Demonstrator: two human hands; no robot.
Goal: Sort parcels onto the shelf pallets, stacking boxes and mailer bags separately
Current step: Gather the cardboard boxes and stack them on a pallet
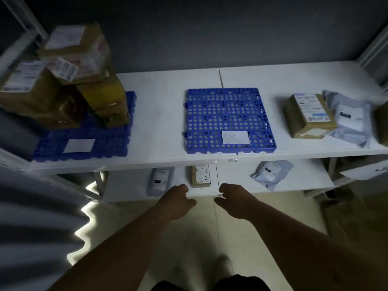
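Upper shelf (163,114): left pallet (100,141) under stacked boxes (69,80); centre pallet (228,118) bearing only a paper slip (235,137); far right, box (308,115) overlapping a mailer bag (352,120). Lower shelf (237,181), left to right: mailer bag (160,179), small box (200,175), second bag (271,173). Nearest, both hands (178,201) (235,199) at lower shelf edge.

We count two blue pallets on the upper shelf (163,114): the left pallet (100,141) and the middle pallet (228,118), each bearing one white label. On the left one stands a stack of cardboard boxes (69,80); we make out about four, though blur hides the exact number. At the right of the shelf lie one cardboard box (307,116) and one grey mailer bag (352,120). On the lower shelf (235,179) we count two mailer bags, the left bag (160,180) and the right bag (271,172), and one small box (200,175). Two hands: left hand (176,201), right hand (236,201).
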